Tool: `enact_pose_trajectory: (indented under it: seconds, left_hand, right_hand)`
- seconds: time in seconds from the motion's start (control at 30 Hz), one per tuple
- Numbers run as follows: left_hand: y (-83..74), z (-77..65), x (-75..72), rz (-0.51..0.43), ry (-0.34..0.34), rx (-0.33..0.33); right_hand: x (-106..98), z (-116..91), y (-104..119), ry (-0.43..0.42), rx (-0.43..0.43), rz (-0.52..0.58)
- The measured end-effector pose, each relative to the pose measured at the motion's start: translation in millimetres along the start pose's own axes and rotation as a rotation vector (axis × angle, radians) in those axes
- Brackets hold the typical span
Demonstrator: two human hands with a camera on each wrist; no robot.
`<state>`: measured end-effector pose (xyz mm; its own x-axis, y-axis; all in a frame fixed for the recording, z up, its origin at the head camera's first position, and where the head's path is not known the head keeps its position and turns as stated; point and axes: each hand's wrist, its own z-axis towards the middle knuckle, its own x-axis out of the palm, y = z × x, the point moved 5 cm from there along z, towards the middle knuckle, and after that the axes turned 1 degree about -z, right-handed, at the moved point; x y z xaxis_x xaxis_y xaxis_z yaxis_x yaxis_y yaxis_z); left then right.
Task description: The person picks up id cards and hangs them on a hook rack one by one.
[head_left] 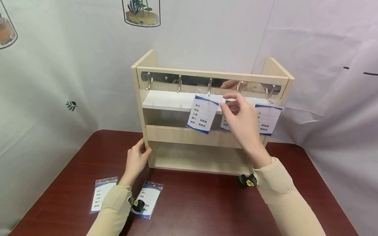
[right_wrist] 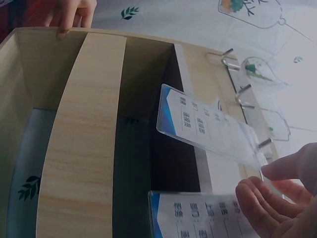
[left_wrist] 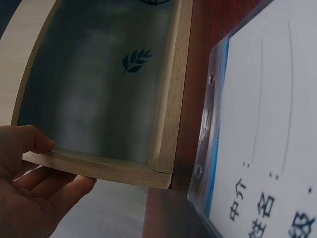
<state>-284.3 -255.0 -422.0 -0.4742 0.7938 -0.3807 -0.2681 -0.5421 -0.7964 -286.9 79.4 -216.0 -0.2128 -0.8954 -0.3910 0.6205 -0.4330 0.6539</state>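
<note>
A small wooden shelf [head_left: 193, 138] with a metal hook strip [head_left: 187, 80] stands on the table. My left hand [head_left: 136, 161] grips the edge of its left side panel, thumb on one face and fingers on the other [left_wrist: 34, 183]. At the middle hook [head_left: 210, 85], my right hand [head_left: 243, 120] pinches the upper right corner of a name badge [head_left: 202, 114] in a clear sleeve. The badge hangs slightly tilted; whether its slot is over the hook cannot be told. Behind the right hand hangs a second badge [head_left: 226, 119], partly hidden. A third badge [head_left: 267, 119] hangs at the far right hook.
Two more badges lie on the dark red table [head_left: 196, 217] near the left forearm: one badge [head_left: 97, 200] left of it, another badge [head_left: 150, 202] right of it, partly covered by the wrist camera. A patterned white cloth [head_left: 76, 36] hangs behind and beside the table.
</note>
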Motion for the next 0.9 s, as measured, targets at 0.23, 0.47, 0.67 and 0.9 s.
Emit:
enact_pose_trajectory:
  seconds: [0.23, 0.47, 0.67, 0.9]
  left_hand:
    - [-0.9, -0.9, -0.5, -0.010, -0.006, 0.006]
    - [-0.9, -1.4, 0.2, -0.004, -0.001, -0.001]
    - [-2.1, -1.7, 0.4, -0.002, 0.004, 0.001]
    - [-1.7, -1.7, 0.0, -0.001, 0.002, -0.003]
  right_hand:
    - [-17, -5, -3, -0.012, -0.001, -0.020]
    - [-41, -9, -11, -0.058, -0.004, -0.066]
    - [-61, -14, -18, -0.105, 0.012, -0.122]
    - [-80, -19, -27, -0.146, 0.013, -0.132]
